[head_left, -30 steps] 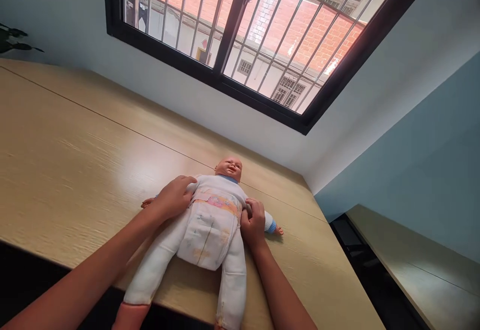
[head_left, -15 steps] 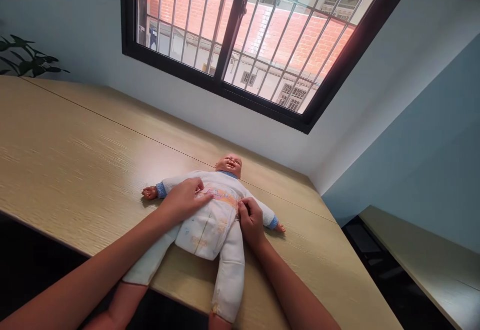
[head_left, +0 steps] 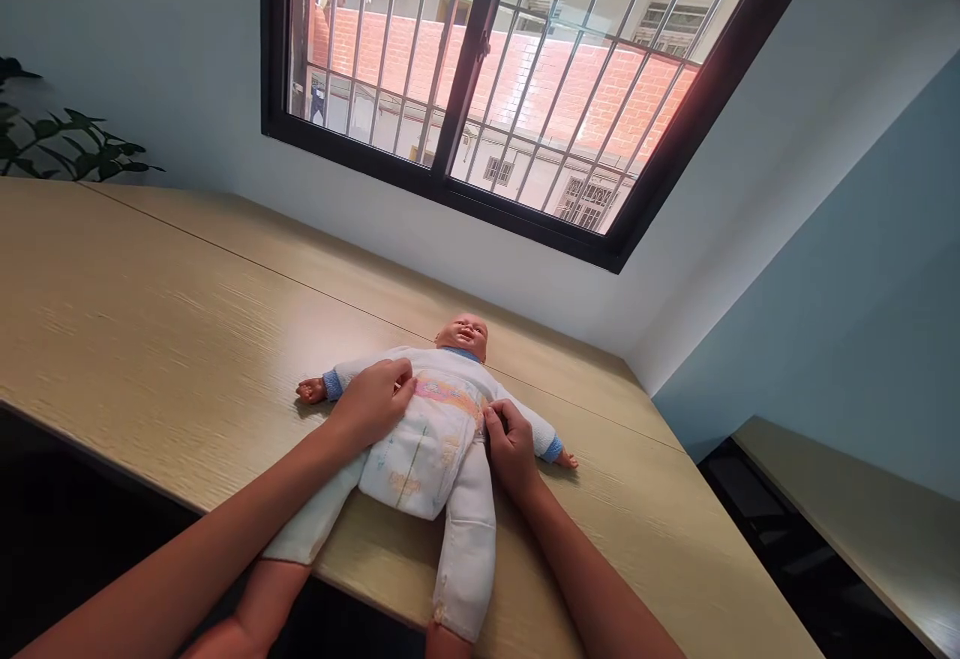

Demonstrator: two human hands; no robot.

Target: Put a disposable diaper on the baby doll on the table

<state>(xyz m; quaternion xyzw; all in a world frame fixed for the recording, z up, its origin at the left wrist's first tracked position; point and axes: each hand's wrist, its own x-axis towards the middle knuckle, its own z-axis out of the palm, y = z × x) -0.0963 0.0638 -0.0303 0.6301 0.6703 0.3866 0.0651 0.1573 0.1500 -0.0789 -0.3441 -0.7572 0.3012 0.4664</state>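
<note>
A baby doll [head_left: 463, 337] lies on its back on the wooden table, arms spread and legs pointing toward me over the front edge. It wears a white top with blue cuffs. Around its hips is a white diaper [head_left: 405, 464] with a coloured printed band at the waist. My left hand [head_left: 375, 399] is closed at the waistband's left side, fingers curled in a pinch on the diaper. At the opposite side, my right hand [head_left: 511, 439] pinches the diaper's right waist edge. The fingertips partly hide what they grip on both sides.
The table [head_left: 187, 339] runs along the wall beneath a barred window [head_left: 450, 179]. A leafy plant [head_left: 82, 149] stands at the far left. Another tabletop [head_left: 847, 509] lies to the right, beyond a dark gap.
My left hand's fingers, spread on the diaper's front before, have curled into a pinch. My right hand stays at its side. The view has shifted slightly.
</note>
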